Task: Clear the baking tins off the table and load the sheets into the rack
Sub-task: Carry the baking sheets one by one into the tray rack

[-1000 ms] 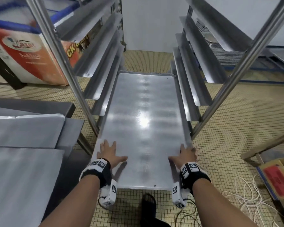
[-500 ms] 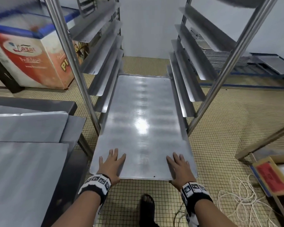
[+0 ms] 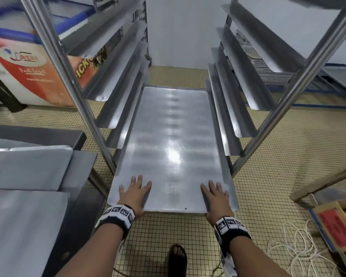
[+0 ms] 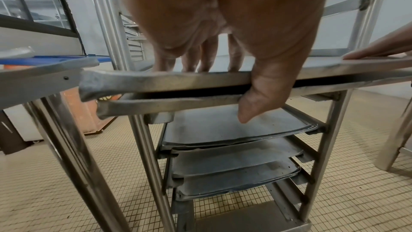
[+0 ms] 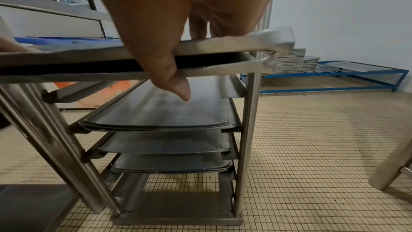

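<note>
A long silver baking sheet [image 3: 172, 146] lies between the runners of the steel rack [image 3: 68, 62], its near end sticking out toward me. My left hand [image 3: 135, 190] lies flat on the near left corner, and my right hand [image 3: 216, 194] lies flat on the near right corner. In the left wrist view the left hand [image 4: 223, 24] has straight fingers on top of the sheet's edge [image 4: 178, 78], with the thumb hanging below it. The right hand [image 5: 178, 6] does the same at its end of the edge [image 5: 223, 45]. Lower runners hold other sheets [image 4: 223, 126].
A steel table [image 3: 24, 166] with more sheets stands at my left, close to the rack's front post. Behind it is a chest freezer [image 3: 18, 66]. A pile of trays [image 3: 268, 70] sits at the back right. A red-topped box [image 3: 336, 226] and white cord [image 3: 300, 252] lie on the floor right. My sandalled foot [image 3: 177, 254] is below the sheet.
Both hands have shifted from the sheet's side edges to lie flat on its near end. The view has tipped upward a little.
</note>
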A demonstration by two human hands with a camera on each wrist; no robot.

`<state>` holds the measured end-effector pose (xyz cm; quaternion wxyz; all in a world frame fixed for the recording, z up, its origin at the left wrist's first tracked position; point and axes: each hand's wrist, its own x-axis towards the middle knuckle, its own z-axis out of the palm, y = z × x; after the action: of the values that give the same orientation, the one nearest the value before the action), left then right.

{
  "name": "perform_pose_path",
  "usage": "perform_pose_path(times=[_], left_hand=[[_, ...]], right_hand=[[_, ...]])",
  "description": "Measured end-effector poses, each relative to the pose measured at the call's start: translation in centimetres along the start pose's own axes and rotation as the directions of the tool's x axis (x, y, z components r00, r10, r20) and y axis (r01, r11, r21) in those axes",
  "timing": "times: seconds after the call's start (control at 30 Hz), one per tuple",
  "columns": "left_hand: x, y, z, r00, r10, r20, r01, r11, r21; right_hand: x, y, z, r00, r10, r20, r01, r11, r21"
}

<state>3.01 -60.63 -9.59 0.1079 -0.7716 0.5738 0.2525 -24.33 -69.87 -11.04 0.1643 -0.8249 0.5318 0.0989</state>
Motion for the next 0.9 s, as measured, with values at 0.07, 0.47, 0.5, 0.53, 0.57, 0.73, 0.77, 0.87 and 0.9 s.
perform_pose_path(times=[0.07, 0.47, 0.5, 0.53, 0.57, 0.73, 0.77, 0.87, 0.9], left_hand=[[1.5, 0.1, -1.0, 1.000, -0.005, -0.006, 0.005, 1.000, -0.005], [10.0, -0.1, -6.9, 1.000, -0.012, -0.009, 0.012, 1.000, -0.001], [10.5, -0.1, -7.3, 1.000, -0.012, -0.009, 0.012, 1.000, 0.000], [10.9, 0.0, -7.8, 1.000, -0.013, -0.010, 0.013, 1.000, 0.001], [11.4, 0.0, -8.2, 1.000, -0.013, -0.011, 0.013, 1.000, 0.002], [13.1, -0.3, -9.3, 1.000, 0.000, 0.002, 0.000, 1.000, 0.010], [13.3, -0.3, -9.5, 1.000, 0.004, 0.003, -0.004, 1.000, 0.014], [13.8, -0.4, -9.9, 1.000, -0.001, 0.014, 0.000, 0.999, 0.053], [13.9, -0.4, -9.9, 1.000, -0.005, 0.017, 0.004, 0.998, 0.067]], right_hand=[[1.7, 0.1, -0.7, 1.000, -0.003, 0.005, 0.003, 1.000, -0.006], [11.4, 0.3, -4.1, 1.000, -0.019, -0.011, 0.018, 0.998, -0.057], [12.0, 0.4, -4.3, 1.000, -0.022, -0.013, 0.021, 0.998, -0.066], [12.7, 0.4, -4.5, 1.000, -0.027, -0.016, 0.025, 0.997, -0.076], [13.2, 0.4, -4.7, 0.999, -0.031, -0.016, 0.030, 0.996, -0.087], [15.1, 0.4, -5.4, 0.999, -0.039, -0.023, 0.036, 0.993, -0.113], [15.3, 0.3, -5.4, 0.999, -0.039, -0.029, 0.036, 0.992, -0.118], [15.7, 0.3, -5.3, 0.999, -0.037, -0.028, 0.033, 0.991, -0.131], [15.7, 0.3, -5.3, 0.999, -0.038, -0.026, 0.034, 0.989, -0.146]])
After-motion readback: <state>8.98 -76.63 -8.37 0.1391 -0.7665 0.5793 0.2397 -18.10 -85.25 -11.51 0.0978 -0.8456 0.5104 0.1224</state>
